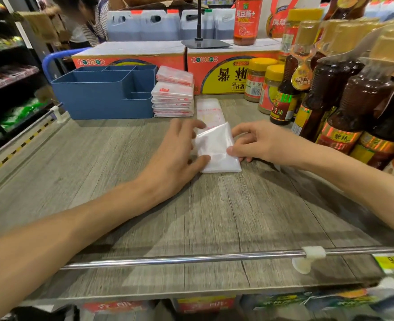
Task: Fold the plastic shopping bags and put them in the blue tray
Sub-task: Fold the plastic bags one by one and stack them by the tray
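Bag: a white plastic bag [217,151], partly folded, lies flat on the table [122,181] between both hands, its far strip reaching beyond them.
Left hand [177,149]: fingers straight, pressing the bag's left edge.
Right hand [256,142]: fingers curled, pinching the bag's right edge.
Folded bags [173,98]: stacked beyond the left hand, just beside the blue tray [103,93].
Bottles [344,93]: beyond the right hand.

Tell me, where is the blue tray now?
The blue tray stands at the far left of the wooden shelf, with the stack of folded bags right beside it.
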